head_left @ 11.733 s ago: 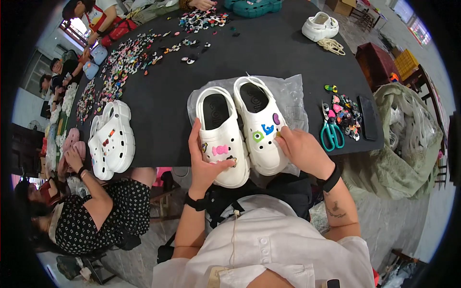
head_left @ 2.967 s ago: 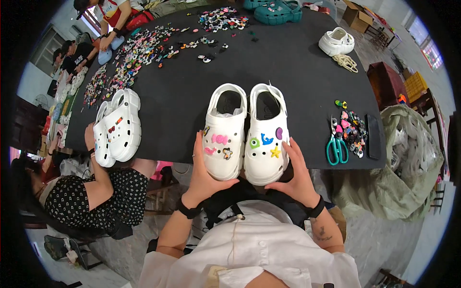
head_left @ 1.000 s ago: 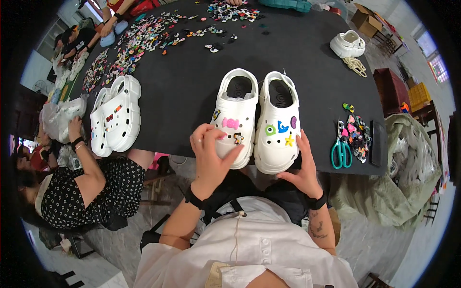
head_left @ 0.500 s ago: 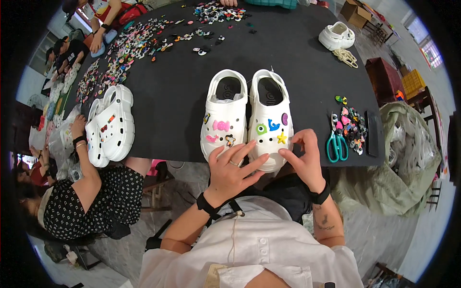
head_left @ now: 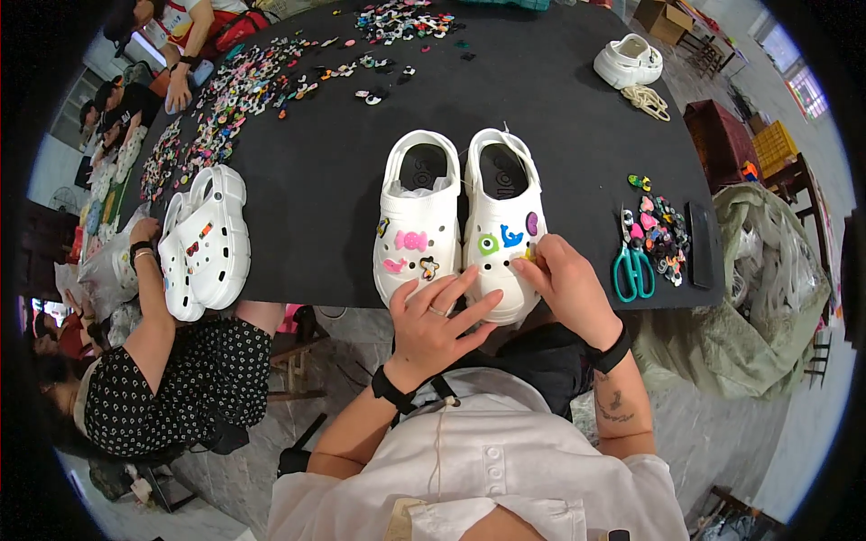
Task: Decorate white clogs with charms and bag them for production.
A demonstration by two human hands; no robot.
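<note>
A pair of white clogs stands side by side, toes toward me. The left clog point(head_left: 417, 212) bears a pink candy charm point(head_left: 411, 241), a pink whale-like charm point(head_left: 394, 266) and a dark penguin-like charm point(head_left: 428, 268). On the right clog point(head_left: 505, 203) sit a green one-eyed charm point(head_left: 488, 243), a blue dolphin charm point(head_left: 511, 236) and a purple oval one point(head_left: 532, 223). My left hand point(head_left: 435, 314) lies with spread fingers across both toes. My right hand point(head_left: 575, 290) pinches at a yellow star charm point(head_left: 528, 254), mostly hidden by the fingers.
Teal-handled scissors point(head_left: 633, 270), a charm pile point(head_left: 666, 239) and a black tray-like object point(head_left: 700, 245) lie at right. More white clogs stand far right point(head_left: 628, 61) and left point(head_left: 207, 243), near a seated co-worker point(head_left: 194, 379). Loose charms point(head_left: 216, 117) cover the far left.
My right hand has moved up and left on the right clog, its fingers closing over the yellow star charm. My left hand stays on the toes. The view has shifted slightly.
</note>
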